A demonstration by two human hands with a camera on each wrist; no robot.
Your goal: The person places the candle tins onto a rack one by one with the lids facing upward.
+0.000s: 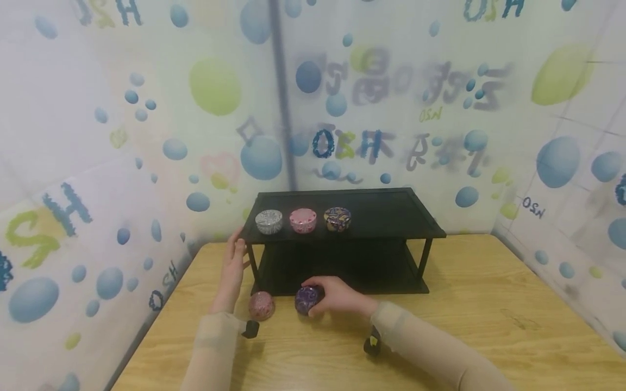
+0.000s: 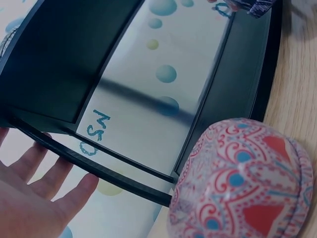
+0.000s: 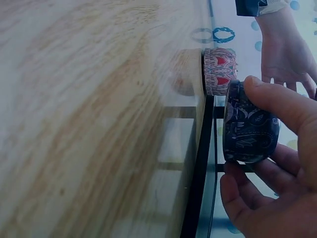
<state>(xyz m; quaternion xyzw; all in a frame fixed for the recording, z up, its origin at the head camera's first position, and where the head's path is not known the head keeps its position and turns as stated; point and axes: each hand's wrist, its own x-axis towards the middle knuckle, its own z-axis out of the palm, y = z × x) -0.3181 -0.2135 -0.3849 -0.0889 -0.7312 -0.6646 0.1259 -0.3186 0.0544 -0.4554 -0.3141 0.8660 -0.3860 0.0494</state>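
My right hand [image 1: 340,295] grips a round dark purple patterned tin [image 1: 305,301] between thumb and fingers, in front of the black two-tier rack [image 1: 386,209]. In the right wrist view the same tin [image 3: 251,126] shows a paisley side. Beside the rack's left end is my left hand [image 1: 232,269], its fingers extended at the upper tier's corner and post; the left wrist view has this hand [image 2: 42,198] at the rack's side bars. A red-and-pink patterned tin [image 1: 261,306] sits on the table between the hands, near the rack's front left foot.
Three tins line the upper tier's left half: a silver-grey one [image 1: 269,222], a pink one [image 1: 303,221] and a dark multicoloured one [image 1: 337,219]. The wooden table [image 1: 469,304] meets patterned curtains [image 1: 215,136] behind and at both sides.
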